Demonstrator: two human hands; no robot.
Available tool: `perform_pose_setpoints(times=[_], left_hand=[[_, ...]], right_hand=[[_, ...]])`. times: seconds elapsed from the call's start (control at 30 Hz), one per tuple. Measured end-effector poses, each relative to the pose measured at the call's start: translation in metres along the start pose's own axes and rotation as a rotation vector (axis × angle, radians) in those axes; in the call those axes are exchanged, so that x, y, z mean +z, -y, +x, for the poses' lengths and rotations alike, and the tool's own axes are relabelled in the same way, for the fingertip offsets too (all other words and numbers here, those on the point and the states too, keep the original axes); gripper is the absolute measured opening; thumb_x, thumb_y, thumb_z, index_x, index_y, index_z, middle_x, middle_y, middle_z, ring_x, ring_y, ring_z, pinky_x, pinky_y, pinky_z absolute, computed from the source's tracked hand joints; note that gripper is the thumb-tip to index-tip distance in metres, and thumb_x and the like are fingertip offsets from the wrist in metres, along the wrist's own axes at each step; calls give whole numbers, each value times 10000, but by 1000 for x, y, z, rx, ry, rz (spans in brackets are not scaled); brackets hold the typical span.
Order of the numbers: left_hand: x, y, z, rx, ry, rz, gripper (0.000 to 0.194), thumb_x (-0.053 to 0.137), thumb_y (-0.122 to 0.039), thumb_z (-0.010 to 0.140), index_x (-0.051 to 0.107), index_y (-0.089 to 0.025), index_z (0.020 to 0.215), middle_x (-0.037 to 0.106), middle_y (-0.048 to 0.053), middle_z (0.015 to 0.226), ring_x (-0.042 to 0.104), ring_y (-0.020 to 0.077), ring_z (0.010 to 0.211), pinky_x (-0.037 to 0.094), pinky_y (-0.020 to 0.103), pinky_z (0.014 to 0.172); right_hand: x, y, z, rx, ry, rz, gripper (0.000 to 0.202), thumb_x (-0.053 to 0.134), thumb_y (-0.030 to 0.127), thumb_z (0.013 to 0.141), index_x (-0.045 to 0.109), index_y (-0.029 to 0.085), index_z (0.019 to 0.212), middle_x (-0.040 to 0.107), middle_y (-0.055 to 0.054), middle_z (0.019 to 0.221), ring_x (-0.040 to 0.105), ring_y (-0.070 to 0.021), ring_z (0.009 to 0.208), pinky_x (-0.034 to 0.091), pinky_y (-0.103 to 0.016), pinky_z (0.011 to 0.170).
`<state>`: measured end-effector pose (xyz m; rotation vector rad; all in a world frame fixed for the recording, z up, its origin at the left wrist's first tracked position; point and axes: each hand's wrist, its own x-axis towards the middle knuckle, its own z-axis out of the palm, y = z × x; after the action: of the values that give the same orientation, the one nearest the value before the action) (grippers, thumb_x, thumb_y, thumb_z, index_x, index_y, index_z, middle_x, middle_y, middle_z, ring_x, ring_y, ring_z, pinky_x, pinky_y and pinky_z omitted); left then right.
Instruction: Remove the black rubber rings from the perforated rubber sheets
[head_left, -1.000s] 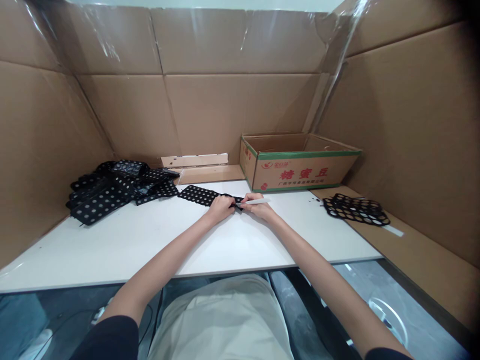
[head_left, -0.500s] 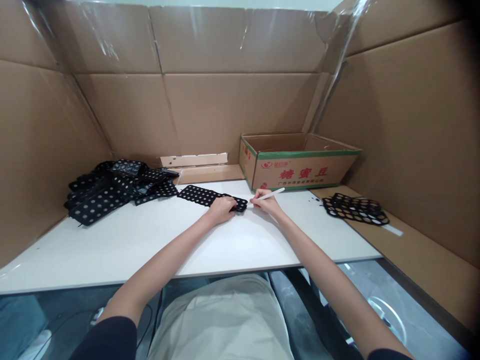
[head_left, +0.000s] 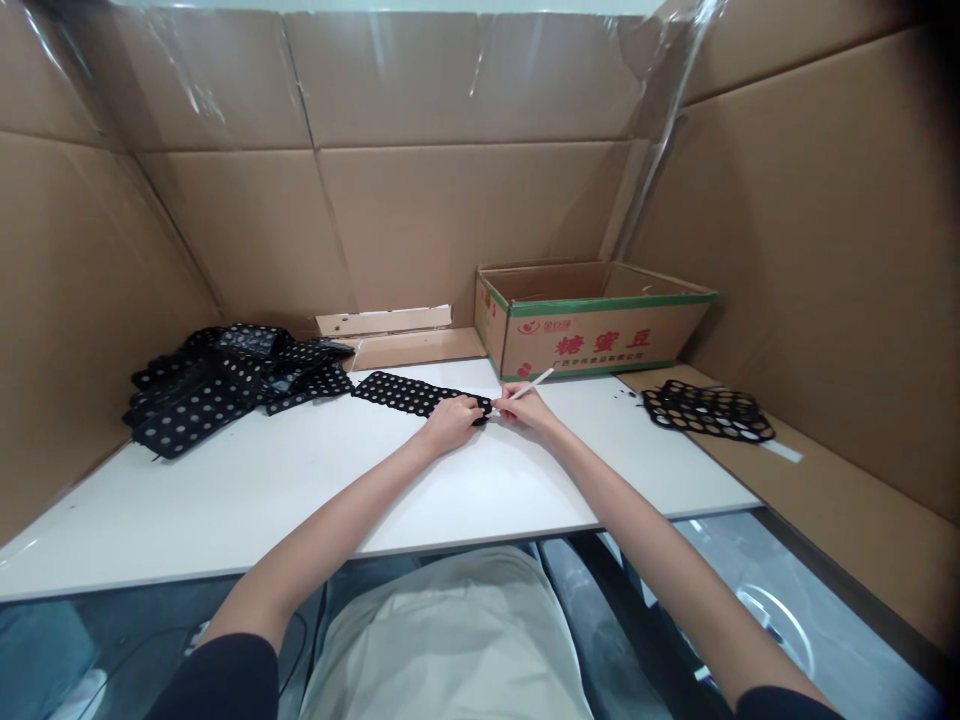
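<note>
A black strip with rows of white dots or holes (head_left: 391, 392) lies on the white table (head_left: 300, 500). Over its right part my left hand (head_left: 452, 424) is bent, its fingers closed on the strip and holding it against the tabletop. My right hand (head_left: 523, 406) pinches a slim white pen-shaped tool (head_left: 538, 380), whose back end points up to the right. The tool's tip is at the strip's right end; whether it touches is too small to tell. To the left, a heap of similar black dotted sheets (head_left: 240, 380) reaches the strip's left end.
A cardboard box (head_left: 585, 335) with green edges and red lettering stands behind my right hand. Black pieces with large holes (head_left: 705, 410) lie at the right, by a white strip (head_left: 783, 452). Flat cardboard (head_left: 420, 349) lies at the back. Tall cardboard walls (head_left: 465, 210) enclose the table.
My left hand has slid slightly right along the strip, closer to its end. The white tool has tilted more upright, and my right hand has shifted a little. The view has also moved slightly.
</note>
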<state>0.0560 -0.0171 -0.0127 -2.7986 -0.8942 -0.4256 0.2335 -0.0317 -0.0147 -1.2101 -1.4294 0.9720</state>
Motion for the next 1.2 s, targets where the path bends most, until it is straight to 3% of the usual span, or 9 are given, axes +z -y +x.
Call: perform_pose_setpoints(times=[0.4, 1.2], left_hand=[[-3, -4, -2, -98, -61, -114, 195, 546, -174, 751, 706, -172, 862, 689, 61, 866, 626, 189, 858, 466, 246, 707], [0, -5, 2, -229, -55, -139, 202, 562, -224, 731, 719, -186, 853, 710, 67, 851, 642, 196, 804, 445, 251, 694]], right_hand=[[2, 2, -2, 7, 33, 67, 287, 647, 272, 587, 401, 181, 470, 465, 30, 344, 390, -62, 300, 266, -178, 324], [4, -8, -2, 30, 77, 83, 397, 748, 361, 556, 403, 179, 481, 525, -5, 381, 463, -87, 334, 323, -186, 349]])
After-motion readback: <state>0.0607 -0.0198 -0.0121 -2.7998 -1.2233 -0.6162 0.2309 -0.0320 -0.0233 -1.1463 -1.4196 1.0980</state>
